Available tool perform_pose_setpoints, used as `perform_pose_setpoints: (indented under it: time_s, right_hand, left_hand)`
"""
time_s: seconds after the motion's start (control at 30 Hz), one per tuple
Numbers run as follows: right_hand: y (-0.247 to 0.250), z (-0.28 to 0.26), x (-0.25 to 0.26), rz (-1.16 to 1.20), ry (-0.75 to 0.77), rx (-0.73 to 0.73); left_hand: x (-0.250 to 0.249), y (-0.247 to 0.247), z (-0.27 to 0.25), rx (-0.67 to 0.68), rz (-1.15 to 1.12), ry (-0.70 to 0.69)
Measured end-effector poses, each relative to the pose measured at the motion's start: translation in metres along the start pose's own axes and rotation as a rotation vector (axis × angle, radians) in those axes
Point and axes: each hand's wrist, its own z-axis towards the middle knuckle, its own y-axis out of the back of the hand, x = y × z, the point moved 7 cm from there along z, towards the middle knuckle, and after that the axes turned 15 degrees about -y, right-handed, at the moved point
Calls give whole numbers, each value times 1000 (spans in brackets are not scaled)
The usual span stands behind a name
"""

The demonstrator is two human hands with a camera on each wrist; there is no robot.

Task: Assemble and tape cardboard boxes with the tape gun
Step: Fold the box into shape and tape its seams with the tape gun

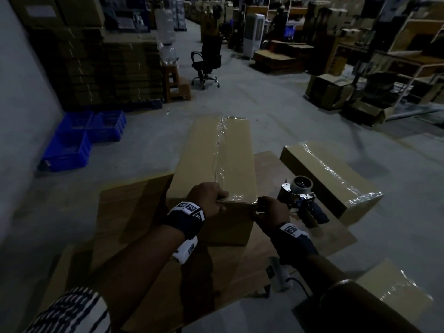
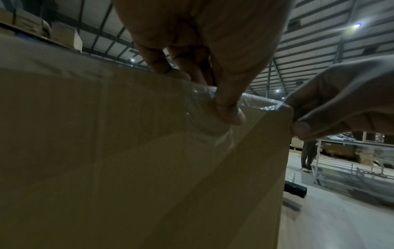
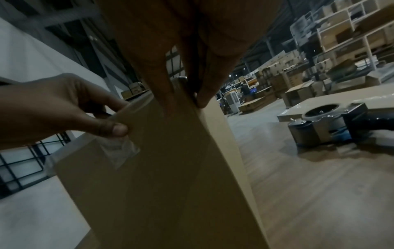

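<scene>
Two hands: both on the near end of the long brown cardboard box (image 1: 213,164).
Box: I see it lying on the low wooden bench (image 1: 269,169), clear tape along its top seam.
Left hand (image 1: 207,200): fingers over the near top edge, thumb (image 2: 230,111) pressing the tape end — gripping the box.
Right hand (image 1: 271,211): pinching the near right corner.
Tape gun (image 1: 302,203): black-handled dispenser lying on the bench just right of the box — untouched.
Second taped cardboard box (image 1: 329,176): beyond the gun, at the bench's right edge.
</scene>
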Motion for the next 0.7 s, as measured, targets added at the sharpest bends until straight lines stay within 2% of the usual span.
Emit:
perform_pose_setpoints:
  time_s: [0.33, 0.43, 0.53, 0.63, 0.7]
  right_hand:
    - [-34, -14, -12, -38, -77, 225]
    - [-30, -11, -13, -62, -94, 262]
    - [-17, -7, -8, -108, -86, 152]
    - [4, -15, 14, -194, 27, -70]
    - [7, -23, 36, -237, 161, -89]
  left_hand:
    - [-4, -3, -5, -79, -23, -23]
    - [-2, -5, -8, -22, -35, -33]
    - [3, -1, -12, 34, -135, -41]
    - [12, 10, -22, -66, -250, -29]
    - [22, 20, -31, -142, -166, -13]
